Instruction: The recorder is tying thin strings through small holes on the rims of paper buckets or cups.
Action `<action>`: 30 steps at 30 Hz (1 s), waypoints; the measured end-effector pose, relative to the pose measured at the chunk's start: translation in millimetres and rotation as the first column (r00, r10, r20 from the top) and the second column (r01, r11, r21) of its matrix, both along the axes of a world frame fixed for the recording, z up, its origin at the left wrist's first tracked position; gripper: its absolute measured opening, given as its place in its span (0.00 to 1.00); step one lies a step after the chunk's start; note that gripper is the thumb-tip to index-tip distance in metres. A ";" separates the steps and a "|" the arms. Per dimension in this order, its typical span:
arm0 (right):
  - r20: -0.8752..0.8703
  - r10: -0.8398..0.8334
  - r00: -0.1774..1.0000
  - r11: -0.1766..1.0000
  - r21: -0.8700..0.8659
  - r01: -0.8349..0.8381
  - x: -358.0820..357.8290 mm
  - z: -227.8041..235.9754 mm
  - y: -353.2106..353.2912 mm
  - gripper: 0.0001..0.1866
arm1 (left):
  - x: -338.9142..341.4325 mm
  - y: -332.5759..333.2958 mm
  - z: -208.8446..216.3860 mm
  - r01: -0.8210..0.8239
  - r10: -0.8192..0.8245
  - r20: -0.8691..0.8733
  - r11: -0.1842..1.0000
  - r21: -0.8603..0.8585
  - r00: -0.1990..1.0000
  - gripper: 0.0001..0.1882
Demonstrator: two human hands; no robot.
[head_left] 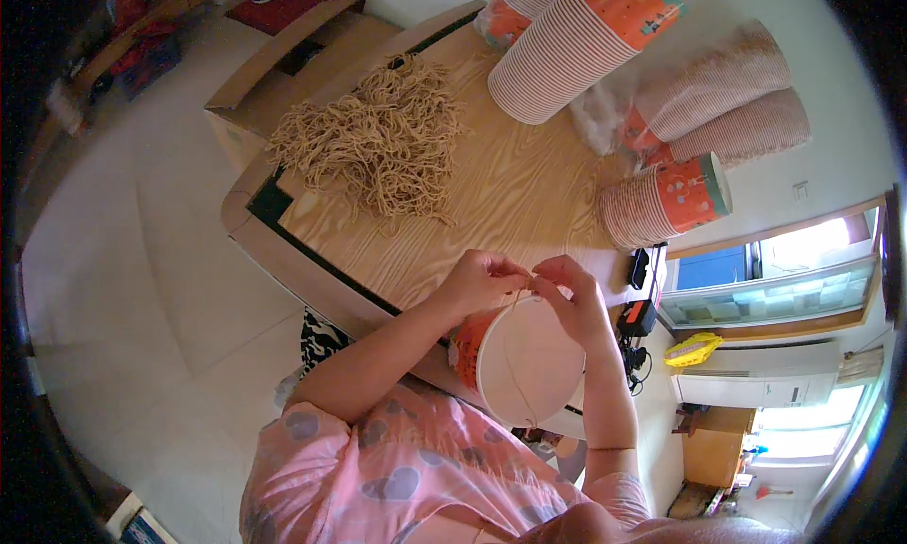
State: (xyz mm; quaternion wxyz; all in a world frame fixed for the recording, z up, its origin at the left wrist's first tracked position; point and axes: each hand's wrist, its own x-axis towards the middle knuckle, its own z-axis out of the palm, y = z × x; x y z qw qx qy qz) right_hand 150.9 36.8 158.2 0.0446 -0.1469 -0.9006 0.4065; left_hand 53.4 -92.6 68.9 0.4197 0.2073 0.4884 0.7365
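A paper bucket (551,355), white inside and orange-printed outside, lies tilted close to my body with its mouth facing up toward me. A thin tan string (513,362) runs across its mouth from the far rim to the near rim. My left hand (484,284) and my right hand (573,296) meet at the far rim, fingertips pinched together on the string there. The fingers hide the exact spot where string and rim meet. Beyond my left hand, a loose heap of tan strings (378,142) covers the table's left part.
A wood-grain table (501,180) carries a tall bucket stack (576,57) at the back and a shorter bucket stack (666,202) at the right. Plastic-wrapped stacks (723,86) lie behind. Black devices with cables (635,322) sit by the right edge. An open cardboard box (283,67) adjoins the far left.
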 end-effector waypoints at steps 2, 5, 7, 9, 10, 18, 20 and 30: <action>0.049 0.015 0.999 0.997 -0.073 -0.012 -0.7 2.3 1.9 0.10 | -2.6 -2.2 3.0 0.039 -0.036 0.100 0.999 -0.034 0.994 0.08; 0.097 0.046 0.994 0.984 -0.177 -0.028 -1.1 2.2 3.9 0.12 | -4.7 -5.4 3.6 0.047 -0.048 0.112 0.999 0.015 0.993 0.09; 0.096 0.059 0.994 0.977 -0.209 -0.038 -1.3 1.1 5.8 0.12 | -5.0 -8.0 4.4 0.060 -0.061 0.121 0.998 0.013 0.991 0.08; 0.080 0.048 0.996 0.972 -0.232 -0.029 -1.5 0.7 7.0 0.12 | -5.9 -10.7 0.5 0.074 -0.075 0.131 0.997 0.011 0.989 0.08; 0.080 0.048 0.996 0.972 -0.232 -0.028 -1.7 1.2 6.7 0.12 | -7.1 -11.8 -5.9 0.081 -0.081 0.135 0.997 0.007 0.988 0.08; 0.057 0.014 0.998 0.960 -0.280 0.002 -0.1 -1.5 6.4 0.10 | -8.8 -15.2 2.0 0.104 -0.106 0.197 0.994 0.022 0.975 0.12; 0.040 0.022 0.999 0.956 -0.293 -0.009 0.2 -3.0 6.8 0.09 | -6.1 -8.9 8.1 0.155 -0.159 0.103 0.987 0.041 0.982 0.13; 0.035 0.059 0.998 0.965 -0.258 -0.048 -0.1 -0.9 6.7 0.09 | -3.4 -8.1 1.4 0.107 -0.107 -0.064 0.994 -0.010 0.992 0.09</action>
